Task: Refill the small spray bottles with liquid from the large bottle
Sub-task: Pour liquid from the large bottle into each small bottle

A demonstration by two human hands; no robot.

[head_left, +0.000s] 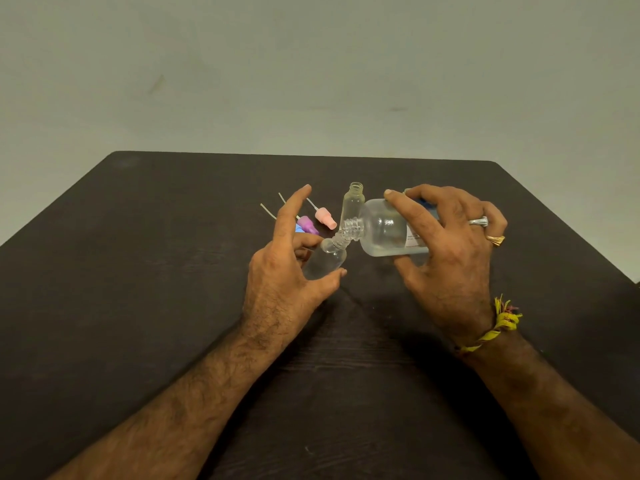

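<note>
Large bottle tipped mouth-to-mouth against a small spray bottle above the dark table.

The right hand [450,251] grasped the large bottle [384,228] on its side, neck pointing left. The left hand [287,268] gripped a tilted small spray bottle [327,258] between thumb and fingers, forefinger raised. A second, uncapped small bottle [353,202] stood just behind; pink [325,218] and purple [308,225] spray tops lay to its left on the table [138,271].

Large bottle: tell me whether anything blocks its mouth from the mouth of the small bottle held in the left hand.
Nothing visible does. The large bottle, tipped sideways in the right hand, has its open neck right against the uncapped neck of the small bottle held tilted by the left hand. The spray caps lie behind on the table.
</note>
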